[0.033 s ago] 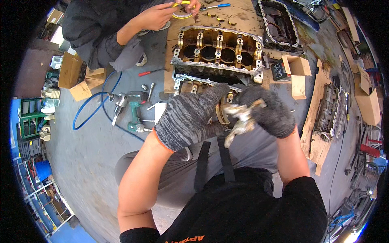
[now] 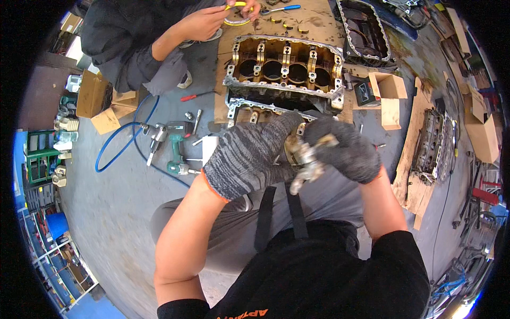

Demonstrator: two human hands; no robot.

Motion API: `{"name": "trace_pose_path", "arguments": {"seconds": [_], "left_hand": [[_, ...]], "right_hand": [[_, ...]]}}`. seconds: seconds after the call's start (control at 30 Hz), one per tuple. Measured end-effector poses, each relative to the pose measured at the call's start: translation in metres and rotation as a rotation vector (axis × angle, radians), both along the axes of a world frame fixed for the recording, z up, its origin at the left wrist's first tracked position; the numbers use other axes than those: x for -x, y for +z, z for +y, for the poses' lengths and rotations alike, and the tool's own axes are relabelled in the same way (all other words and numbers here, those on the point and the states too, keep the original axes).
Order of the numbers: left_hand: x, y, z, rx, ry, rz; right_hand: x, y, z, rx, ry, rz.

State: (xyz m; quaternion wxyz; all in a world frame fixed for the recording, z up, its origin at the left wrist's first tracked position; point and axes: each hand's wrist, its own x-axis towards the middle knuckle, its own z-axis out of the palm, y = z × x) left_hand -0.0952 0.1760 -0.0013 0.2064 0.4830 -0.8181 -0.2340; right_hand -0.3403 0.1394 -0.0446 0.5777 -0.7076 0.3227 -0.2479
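In a grey striped knit glove, my left hand (image 2: pixel 249 154) closes round the near part of a metal engine frame (image 2: pixel 252 114), whose curved bearing saddle (image 2: pixel 290 146) shows beside the fingers. My right hand (image 2: pixel 342 151), in a darker-looking glove, is closed on a crumpled, brown-stained white rag (image 2: pixel 305 159). The rag lies against or just in front of the saddle; whether it touches is blurred. Beyond my hands sits an engine block (image 2: pixel 281 87) with several cylinder bores facing up. My hands hide much of the frame.
A co-worker's hands (image 2: pixel 204 24) hold a yellow roll at the far left. A green power drill (image 2: pixel 176 151), an air tool (image 2: pixel 156 138) and blue hose (image 2: pixel 101 154) lie left. To the right are an open carton (image 2: pixel 388 93), a cylinder head (image 2: pixel 429 143) and an oil pan (image 2: pixel 366 32).
My right hand and the rag have shifted a little to the left, closer to the bearing saddle and my left hand. The left hand stays nearly in place.
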Motion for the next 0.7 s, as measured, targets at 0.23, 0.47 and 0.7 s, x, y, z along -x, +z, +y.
{"name": "trace_pose_path", "arguments": {"seconds": [0.23,0.47,0.7], "left_hand": [[0.007,-0.002,0.011,0.289,-0.11,-0.167],[0.0,-0.007,0.014,-0.073,-0.051,0.122],[0.0,-0.006,0.013,-0.311,0.166,0.172]], "right_hand": [[-0.033,0.0,0.012,-0.185,0.026,0.033],[-0.045,0.006,0.011,0.037,-0.05,0.184],[-0.054,0.002,0.018,0.551,-0.44,0.251]]}}
